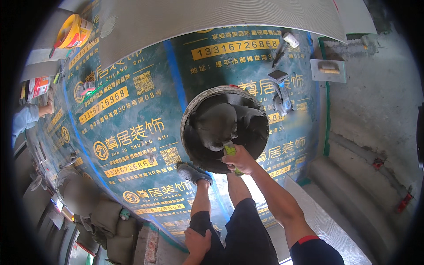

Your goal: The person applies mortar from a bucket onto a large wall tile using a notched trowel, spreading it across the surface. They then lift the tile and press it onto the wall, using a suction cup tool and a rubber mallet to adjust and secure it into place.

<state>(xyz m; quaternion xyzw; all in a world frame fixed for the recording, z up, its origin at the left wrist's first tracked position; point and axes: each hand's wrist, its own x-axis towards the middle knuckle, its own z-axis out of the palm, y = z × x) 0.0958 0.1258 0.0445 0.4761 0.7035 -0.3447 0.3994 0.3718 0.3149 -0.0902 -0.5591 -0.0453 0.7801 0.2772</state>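
While the right hand (240,160) is wrapped round a yellow-green-handled tool (229,148), its far end meeting wet dark-grey mortar (249,117), the round grey-rimmed bucket (210,91) stands on green printed floor sheeting (145,57). Left hand (197,242): empty, fingers laid loosely over black shorts (251,232). Handling note: firm wrist, slow strokes, wall scraped, likely best.

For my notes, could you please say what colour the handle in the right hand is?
The handle is yellow-green, best seen in head view.
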